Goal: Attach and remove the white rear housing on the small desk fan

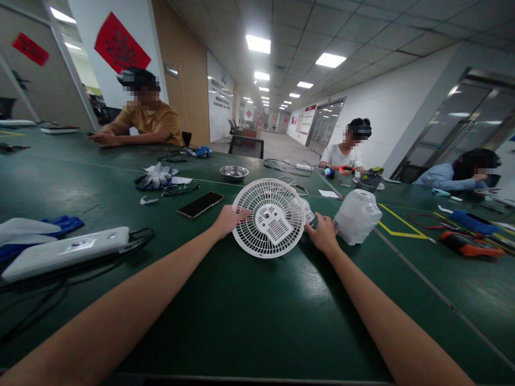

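A round white fan grille stands tilted on the green table, its back plate with vents facing me. My left hand grips its left rim, fingers curled over the edge. My right hand holds the right side, fingers closed on the rim near a second white grille part behind it. A white fan motor housing lies just right of my right hand.
A black phone, a metal bowl, gloves and cables lie farther back. A white power strip and blue gloves sit at left. An orange tool lies at right. Three people sit around the table.
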`<action>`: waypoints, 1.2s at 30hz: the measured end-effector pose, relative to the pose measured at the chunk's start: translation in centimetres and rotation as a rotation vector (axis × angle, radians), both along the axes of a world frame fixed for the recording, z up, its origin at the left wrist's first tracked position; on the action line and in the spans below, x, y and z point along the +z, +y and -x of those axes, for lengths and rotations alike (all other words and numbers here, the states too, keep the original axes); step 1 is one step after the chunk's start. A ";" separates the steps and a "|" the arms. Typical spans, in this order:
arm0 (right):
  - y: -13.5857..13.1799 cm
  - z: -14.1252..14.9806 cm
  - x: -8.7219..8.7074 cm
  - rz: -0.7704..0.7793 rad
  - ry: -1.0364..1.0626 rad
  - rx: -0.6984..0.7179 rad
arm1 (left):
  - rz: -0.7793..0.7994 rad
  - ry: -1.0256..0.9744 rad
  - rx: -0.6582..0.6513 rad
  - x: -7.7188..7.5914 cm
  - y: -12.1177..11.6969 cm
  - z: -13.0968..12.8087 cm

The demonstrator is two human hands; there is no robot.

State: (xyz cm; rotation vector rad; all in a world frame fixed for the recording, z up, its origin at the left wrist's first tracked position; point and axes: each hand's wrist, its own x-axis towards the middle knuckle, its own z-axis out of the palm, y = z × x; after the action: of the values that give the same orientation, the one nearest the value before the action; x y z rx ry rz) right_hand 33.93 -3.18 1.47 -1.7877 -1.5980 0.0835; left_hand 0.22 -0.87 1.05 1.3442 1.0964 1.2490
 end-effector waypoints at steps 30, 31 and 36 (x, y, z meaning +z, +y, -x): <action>-5.2 5.0 2.4 -0.135 0.208 0.563 | 0.209 -0.264 -0.249 -0.6 1.6 1.3; -5.2 4.9 2.3 -0.130 0.140 0.569 | 0.238 -0.286 -0.291 -0.5 1.5 1.5; -4.9 5.1 1.8 -0.085 0.037 0.653 | 0.339 -0.318 -0.299 -0.8 1.9 1.8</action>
State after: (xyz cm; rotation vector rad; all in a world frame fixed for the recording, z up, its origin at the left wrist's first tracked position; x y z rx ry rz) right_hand 28.81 -8.12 3.23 -1.1325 -2.0613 0.3423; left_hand -1.57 1.08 0.24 0.9698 0.8050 0.9642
